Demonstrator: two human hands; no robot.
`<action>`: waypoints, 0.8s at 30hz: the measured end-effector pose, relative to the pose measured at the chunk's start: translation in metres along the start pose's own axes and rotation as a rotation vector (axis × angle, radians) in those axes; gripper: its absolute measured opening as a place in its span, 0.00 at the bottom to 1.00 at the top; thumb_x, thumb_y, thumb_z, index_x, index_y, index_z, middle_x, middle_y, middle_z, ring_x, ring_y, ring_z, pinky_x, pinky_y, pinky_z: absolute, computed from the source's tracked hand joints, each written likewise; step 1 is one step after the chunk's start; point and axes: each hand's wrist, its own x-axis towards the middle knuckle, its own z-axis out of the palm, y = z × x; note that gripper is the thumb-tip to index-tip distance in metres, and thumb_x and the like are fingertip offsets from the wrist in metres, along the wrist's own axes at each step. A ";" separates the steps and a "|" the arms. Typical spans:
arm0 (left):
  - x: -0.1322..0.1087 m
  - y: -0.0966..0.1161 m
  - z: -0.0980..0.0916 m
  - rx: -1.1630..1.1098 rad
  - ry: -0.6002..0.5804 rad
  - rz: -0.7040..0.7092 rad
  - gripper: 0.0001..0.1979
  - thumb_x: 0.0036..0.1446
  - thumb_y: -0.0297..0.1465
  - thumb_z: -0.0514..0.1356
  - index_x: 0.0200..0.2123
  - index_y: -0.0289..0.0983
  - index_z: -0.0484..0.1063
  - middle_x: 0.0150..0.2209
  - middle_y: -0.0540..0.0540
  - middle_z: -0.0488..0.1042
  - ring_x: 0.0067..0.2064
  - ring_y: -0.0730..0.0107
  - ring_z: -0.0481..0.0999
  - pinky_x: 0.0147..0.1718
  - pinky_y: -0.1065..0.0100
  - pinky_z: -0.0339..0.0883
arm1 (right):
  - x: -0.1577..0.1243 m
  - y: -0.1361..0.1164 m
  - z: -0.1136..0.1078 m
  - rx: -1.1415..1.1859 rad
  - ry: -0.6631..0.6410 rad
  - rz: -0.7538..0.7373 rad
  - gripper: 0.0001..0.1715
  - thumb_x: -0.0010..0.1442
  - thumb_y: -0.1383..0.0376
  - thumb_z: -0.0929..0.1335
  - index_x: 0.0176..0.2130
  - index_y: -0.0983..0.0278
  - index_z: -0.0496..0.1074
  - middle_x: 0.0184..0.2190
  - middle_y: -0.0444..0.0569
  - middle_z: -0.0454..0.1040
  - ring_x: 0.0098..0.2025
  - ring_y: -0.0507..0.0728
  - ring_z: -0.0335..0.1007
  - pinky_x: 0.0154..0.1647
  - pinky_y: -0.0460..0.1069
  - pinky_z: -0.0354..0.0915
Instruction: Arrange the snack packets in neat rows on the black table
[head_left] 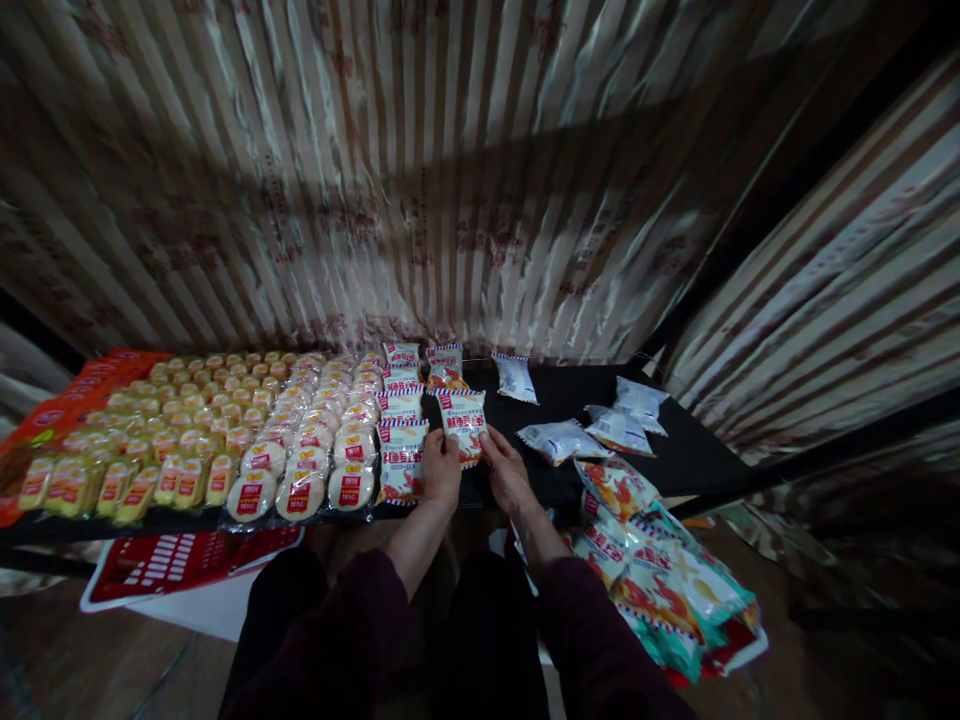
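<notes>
Both my hands hold one small red, white and blue snack packet over the black table. My left hand grips its lower left edge, and my right hand pinches its lower right corner. Just left of it a column of like packets runs back from the table's front edge. Beyond that column lie rows of round cakes in clear wrappers and rows of small yellow wrapped cakes.
Several white packets lie loose on the right part of the table. A heap of colourful snack packets hangs off the table's front right. A red basket sits on the floor below the table. Striped curtains close off the back and right.
</notes>
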 end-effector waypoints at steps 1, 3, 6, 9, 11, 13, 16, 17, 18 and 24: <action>0.003 0.000 0.003 0.000 -0.001 0.000 0.08 0.54 0.30 0.58 0.38 0.38 0.69 0.39 0.44 0.76 0.41 0.66 0.76 0.44 0.64 0.68 | 0.002 -0.001 0.000 -0.010 -0.010 0.005 0.29 0.43 0.58 0.77 0.46 0.60 0.75 0.37 0.46 0.80 0.37 0.57 0.77 0.39 0.51 0.72; 0.008 -0.001 0.008 -0.005 -0.010 -0.007 0.08 0.55 0.30 0.57 0.39 0.37 0.69 0.39 0.44 0.77 0.40 0.67 0.76 0.42 0.65 0.69 | 0.006 -0.003 -0.001 -0.016 -0.015 0.000 0.31 0.42 0.58 0.77 0.47 0.60 0.74 0.37 0.45 0.80 0.37 0.57 0.77 0.39 0.51 0.72; 0.012 0.000 0.015 -0.007 -0.021 -0.024 0.09 0.56 0.31 0.56 0.40 0.36 0.69 0.37 0.43 0.77 0.38 0.68 0.77 0.40 0.67 0.69 | 0.013 -0.004 -0.001 0.004 0.006 -0.020 0.30 0.41 0.59 0.77 0.46 0.60 0.75 0.36 0.45 0.81 0.37 0.57 0.77 0.40 0.51 0.72; 0.014 0.003 0.020 0.010 -0.021 -0.033 0.09 0.57 0.31 0.55 0.41 0.35 0.69 0.37 0.43 0.77 0.37 0.68 0.77 0.40 0.67 0.69 | 0.020 -0.003 -0.001 0.017 0.025 -0.036 0.30 0.40 0.59 0.78 0.45 0.61 0.75 0.35 0.46 0.81 0.37 0.57 0.77 0.41 0.52 0.72; 0.015 0.005 0.021 0.024 -0.022 -0.032 0.10 0.57 0.30 0.55 0.42 0.35 0.69 0.38 0.43 0.77 0.38 0.67 0.77 0.40 0.67 0.69 | 0.024 -0.001 -0.001 0.017 0.037 -0.050 0.31 0.40 0.59 0.78 0.45 0.62 0.75 0.35 0.46 0.81 0.38 0.58 0.76 0.42 0.52 0.71; 0.017 0.006 0.022 0.076 -0.024 -0.019 0.10 0.57 0.30 0.55 0.43 0.35 0.69 0.40 0.42 0.77 0.40 0.66 0.77 0.41 0.66 0.69 | 0.029 0.001 -0.001 0.019 0.060 -0.057 0.31 0.40 0.58 0.77 0.45 0.62 0.75 0.34 0.47 0.81 0.39 0.59 0.76 0.42 0.53 0.71; 0.019 0.008 0.022 0.195 -0.038 -0.003 0.11 0.58 0.29 0.54 0.44 0.35 0.69 0.44 0.40 0.76 0.43 0.65 0.76 0.45 0.65 0.68 | 0.035 0.003 -0.002 0.017 0.089 -0.059 0.32 0.40 0.57 0.77 0.46 0.61 0.75 0.35 0.47 0.81 0.39 0.60 0.76 0.42 0.54 0.71; 0.020 0.008 0.022 0.224 -0.047 -0.003 0.12 0.58 0.29 0.54 0.45 0.35 0.68 0.44 0.40 0.76 0.44 0.65 0.76 0.46 0.65 0.68 | 0.036 0.003 -0.002 0.012 0.091 -0.063 0.31 0.40 0.57 0.77 0.46 0.61 0.75 0.35 0.46 0.81 0.39 0.60 0.76 0.42 0.54 0.71; 0.021 0.008 0.022 0.240 -0.055 -0.005 0.12 0.58 0.28 0.53 0.45 0.36 0.68 0.45 0.41 0.76 0.45 0.66 0.76 0.46 0.65 0.68 | 0.038 0.003 -0.002 0.008 0.092 -0.068 0.31 0.40 0.57 0.77 0.46 0.61 0.75 0.35 0.46 0.81 0.39 0.59 0.76 0.42 0.53 0.71; 0.021 0.013 0.023 0.305 -0.060 0.025 0.18 0.57 0.24 0.53 0.51 0.37 0.65 0.48 0.42 0.76 0.49 0.67 0.75 0.50 0.66 0.67 | 0.043 0.001 0.002 0.022 0.079 -0.077 0.30 0.41 0.59 0.77 0.45 0.60 0.75 0.34 0.45 0.81 0.39 0.59 0.76 0.43 0.53 0.71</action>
